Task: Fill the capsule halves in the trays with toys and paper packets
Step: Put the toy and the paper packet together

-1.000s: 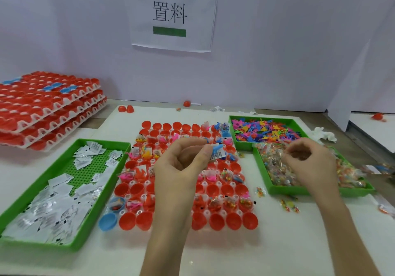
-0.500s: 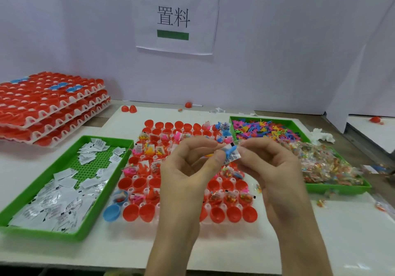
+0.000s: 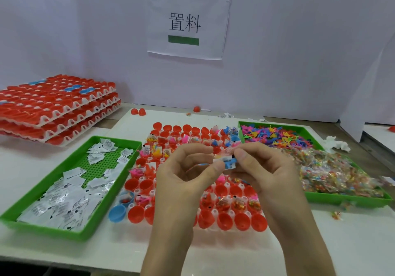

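Note:
A white tray of red capsule halves (image 3: 224, 220) lies in the middle of the table; many halves hold toys and packets, and the front row is bare. Above it my left hand (image 3: 183, 181) and my right hand (image 3: 267, 177) meet. Together they pinch a small bundle (image 3: 227, 162): a blue toy, a white paper packet and a clear packet. A blue capsule half (image 3: 117, 212) sits at the tray's front left corner.
A green tray of white paper packets (image 3: 53, 227) is on the left. Green trays of coloured toys (image 3: 275, 135) and clear candy packets (image 3: 342, 198) are on the right. Stacked trays of red capsules (image 3: 53, 109) stand far left. A paper sign (image 3: 186, 22) hangs on the wall.
My right hand came from the candy tray to meet my left hand over the capsule tray. Both now pinch the bundle. The view has shifted slightly.

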{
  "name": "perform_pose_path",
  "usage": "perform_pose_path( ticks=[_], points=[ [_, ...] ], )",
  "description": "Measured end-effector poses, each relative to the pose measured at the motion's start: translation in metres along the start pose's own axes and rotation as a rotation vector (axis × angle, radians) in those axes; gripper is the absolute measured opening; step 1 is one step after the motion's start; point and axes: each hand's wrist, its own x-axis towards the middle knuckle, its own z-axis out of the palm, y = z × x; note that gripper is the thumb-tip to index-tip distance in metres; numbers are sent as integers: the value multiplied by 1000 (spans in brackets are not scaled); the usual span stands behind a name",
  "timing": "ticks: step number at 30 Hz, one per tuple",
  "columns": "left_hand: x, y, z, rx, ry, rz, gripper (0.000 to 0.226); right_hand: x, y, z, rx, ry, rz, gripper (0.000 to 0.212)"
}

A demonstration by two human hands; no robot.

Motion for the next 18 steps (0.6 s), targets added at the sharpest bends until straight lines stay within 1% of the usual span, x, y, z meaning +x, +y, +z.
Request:
perform_pose_path(
  ticks=[3,5,9,11,15,18],
  points=[
    [0,-3,-1,12,31,23,28,-2,2,2,-32,-42,-25,28],
    [0,-5,0,24,38,28,27,-2,4,1,-57,-38,-43,25],
    [-3,-14,7,-8,38,-1,24,-3,8,-5,-31,-37,-52,21],
    [-3,-18,10,-27,41,-20,26,-5,9,-8,-36,-56,-53,22],
    [-1,-24,8,-58,-14,-83,36,-7,15,-10,-32,-36,-77,19],
    [-1,-26,6,-72,-42,-94,27,-5,15,-7,-46,-49,-93,19]
  ],
)
